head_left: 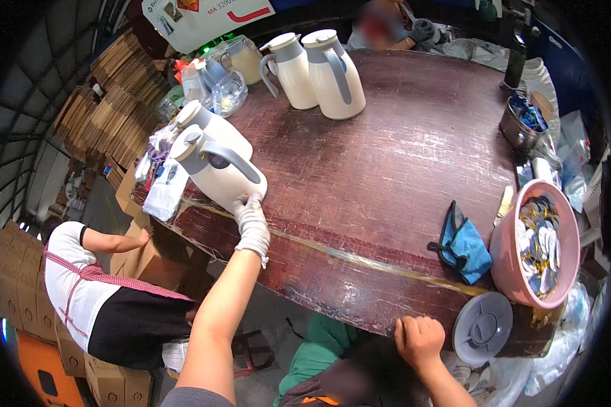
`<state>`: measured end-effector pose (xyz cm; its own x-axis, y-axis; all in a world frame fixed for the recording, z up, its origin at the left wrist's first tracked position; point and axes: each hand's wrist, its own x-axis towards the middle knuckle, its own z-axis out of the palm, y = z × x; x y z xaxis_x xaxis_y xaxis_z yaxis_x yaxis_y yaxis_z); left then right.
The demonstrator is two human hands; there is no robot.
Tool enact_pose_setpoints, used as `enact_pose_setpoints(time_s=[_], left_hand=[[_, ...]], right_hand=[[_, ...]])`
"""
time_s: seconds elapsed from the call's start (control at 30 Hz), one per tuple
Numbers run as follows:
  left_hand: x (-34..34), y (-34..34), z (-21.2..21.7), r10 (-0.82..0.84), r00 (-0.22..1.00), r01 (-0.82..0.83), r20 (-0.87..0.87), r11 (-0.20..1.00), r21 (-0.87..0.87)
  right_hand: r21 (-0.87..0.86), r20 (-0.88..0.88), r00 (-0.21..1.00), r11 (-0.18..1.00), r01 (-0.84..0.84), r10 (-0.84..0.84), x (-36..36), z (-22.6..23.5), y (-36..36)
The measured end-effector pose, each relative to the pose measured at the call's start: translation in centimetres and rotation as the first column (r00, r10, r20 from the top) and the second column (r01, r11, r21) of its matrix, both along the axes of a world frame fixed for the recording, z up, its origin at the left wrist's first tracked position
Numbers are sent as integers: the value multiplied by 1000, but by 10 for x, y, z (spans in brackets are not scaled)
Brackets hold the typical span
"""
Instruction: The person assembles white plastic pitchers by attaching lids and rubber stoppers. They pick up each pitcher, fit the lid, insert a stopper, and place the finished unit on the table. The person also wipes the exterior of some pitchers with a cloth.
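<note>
My left hand, in a white knit glove, is closed on the lower edge of a cream thermos jug with a grey handle and lid, at the table's left front edge. A second thermos jug stands close behind it, partly hidden. My bare right hand rests at the front edge with its fingers curled in; nothing shows in them. Right of it, a round grey plastic disc sits by the table edge. Farther back stand two more jugs, one beside another.
A pink tub of small round parts stands at the right, near a blue cloth mask. Bagged jug parts lie at the far left, and a metal pot at the far right. A co-worker bends beside cartons on the left.
</note>
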<state>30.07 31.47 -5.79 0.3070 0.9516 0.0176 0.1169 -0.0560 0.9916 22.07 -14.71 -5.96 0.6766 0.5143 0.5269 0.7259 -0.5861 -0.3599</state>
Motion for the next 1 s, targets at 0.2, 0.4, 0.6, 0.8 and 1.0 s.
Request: enact_pose_setpoints(time_s=[0.2,0.4,0.6,0.8,1.0], left_hand=[[15,16,-4,128,991,-120,-22,968,220],[77,-88,13,-497,867,453,4,794,405],[235,-125,104,-274,944,330,-183,755,566],[278,-112,105,-575,804,591,-154,744,312],[145,-151,117,-654,690,601,311,757,258]], right_hand=[[-8,-38,999,1000,-1,1,4,3,-2],[-22,-37,999,1000,-12,11,8,1,-4],[-12,-72,997,1000,-13,12,5,3,-8],[28,-23,1000,1000,-5,5,3,0,-7],[75,51,996,995,63,-67,3,-2,-4]])
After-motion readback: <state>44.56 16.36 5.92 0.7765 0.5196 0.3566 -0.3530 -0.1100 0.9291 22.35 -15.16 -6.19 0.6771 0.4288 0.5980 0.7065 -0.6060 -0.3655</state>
